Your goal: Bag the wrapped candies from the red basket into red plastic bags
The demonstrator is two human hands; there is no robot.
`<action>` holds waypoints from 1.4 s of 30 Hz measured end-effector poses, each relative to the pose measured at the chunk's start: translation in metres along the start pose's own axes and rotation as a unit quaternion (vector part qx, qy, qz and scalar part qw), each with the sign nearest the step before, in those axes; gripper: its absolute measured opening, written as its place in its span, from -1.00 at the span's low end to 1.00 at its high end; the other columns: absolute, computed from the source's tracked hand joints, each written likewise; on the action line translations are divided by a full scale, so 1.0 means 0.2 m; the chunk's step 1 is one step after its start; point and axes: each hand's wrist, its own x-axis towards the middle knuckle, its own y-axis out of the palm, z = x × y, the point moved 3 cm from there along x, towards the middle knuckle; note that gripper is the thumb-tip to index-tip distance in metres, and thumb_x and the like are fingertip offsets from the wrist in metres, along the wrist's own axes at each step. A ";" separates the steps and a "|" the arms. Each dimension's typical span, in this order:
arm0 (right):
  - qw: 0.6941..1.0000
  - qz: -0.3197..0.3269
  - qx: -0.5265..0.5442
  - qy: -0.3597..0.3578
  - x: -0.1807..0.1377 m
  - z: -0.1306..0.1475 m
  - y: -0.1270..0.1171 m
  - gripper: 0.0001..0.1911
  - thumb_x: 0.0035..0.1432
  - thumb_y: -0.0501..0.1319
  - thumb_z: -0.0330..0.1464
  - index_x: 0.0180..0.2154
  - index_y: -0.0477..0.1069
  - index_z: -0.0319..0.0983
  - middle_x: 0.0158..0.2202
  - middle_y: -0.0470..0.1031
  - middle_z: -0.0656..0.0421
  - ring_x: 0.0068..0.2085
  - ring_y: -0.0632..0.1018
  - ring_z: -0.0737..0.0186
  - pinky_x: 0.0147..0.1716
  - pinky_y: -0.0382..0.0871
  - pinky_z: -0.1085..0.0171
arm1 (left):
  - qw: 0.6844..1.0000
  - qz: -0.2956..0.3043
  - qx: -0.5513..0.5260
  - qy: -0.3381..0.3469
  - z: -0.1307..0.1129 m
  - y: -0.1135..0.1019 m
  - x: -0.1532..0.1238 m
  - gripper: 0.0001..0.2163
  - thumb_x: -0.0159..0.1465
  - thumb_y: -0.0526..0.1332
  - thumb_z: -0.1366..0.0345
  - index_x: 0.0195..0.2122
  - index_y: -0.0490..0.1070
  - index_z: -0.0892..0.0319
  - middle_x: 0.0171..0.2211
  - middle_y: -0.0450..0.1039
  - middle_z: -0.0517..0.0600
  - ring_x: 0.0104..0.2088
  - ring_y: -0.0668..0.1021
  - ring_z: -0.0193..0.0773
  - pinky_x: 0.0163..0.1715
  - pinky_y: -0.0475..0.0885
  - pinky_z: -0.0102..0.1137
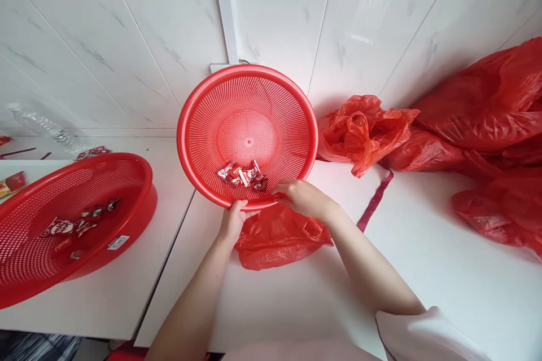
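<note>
A round red plastic basket (pixel 249 90) with perforated walls is tilted up, its inside facing me. Several small wrapped sweets (pixel 242 174) in red, white and dark wrappers lie together low inside it. My left hand (pixel 234 221) grips the near rim, thumb on top and fingers underneath. Over the rim at the lower right, my right hand (pixel 302 197) has its fingers bent inward, close to the sweets; whatever they may hold is hidden. Below the basket, partly covered by it, a red plastic bag (pixel 271 242) lies crumpled on the white table (pixel 296 304).
Another red basket (pixel 139 180) with a few wrapped sweets stands at the left. Behind it lies a clear plastic bottle (pixel 46 127). Several red plastic bags, including a knotted one (pixel 364 130) and a full one (pixel 478 101), line the tiled wall (pixel 275 17) at the right.
</note>
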 end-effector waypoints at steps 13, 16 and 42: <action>0.994 0.089 -0.006 0.065 -0.05 0.05 0.02 -0.74 0.26 0.07 -0.47 -0.39 0.49 -0.21 -0.41 0.55 0.16 -0.41 0.50 0.26 -0.41 0.28 0.31 | 1.000 -0.024 0.017 0.010 -0.01 0.00 0.00 -0.76 0.09 0.23 0.33 -0.21 0.48 0.29 -0.20 0.58 0.11 -0.09 0.59 0.04 -0.10 0.52 -0.10; 0.999 -0.009 -0.019 0.050 -0.02 0.05 0.02 -0.74 0.35 0.02 -0.37 -0.23 0.48 -0.22 -0.31 0.55 0.12 -0.34 0.53 0.25 -0.35 0.32 0.30 | 0.999 -0.026 0.032 0.012 -0.02 0.01 -0.01 -0.74 0.10 0.23 0.33 -0.18 0.48 0.29 -0.18 0.57 0.12 -0.09 0.58 0.04 -0.13 0.54 -0.12; 0.995 -0.003 0.095 -0.024 0.04 0.04 0.12 -0.69 0.09 0.32 -0.37 -0.13 0.31 -0.22 -0.11 0.50 0.06 -0.11 0.53 0.13 -0.12 0.40 0.20 | 1.000 0.004 0.015 0.008 0.00 -0.02 -0.01 -0.69 0.09 0.22 0.32 -0.13 0.48 0.28 -0.18 0.56 0.12 -0.16 0.60 -0.01 -0.17 0.51 -0.17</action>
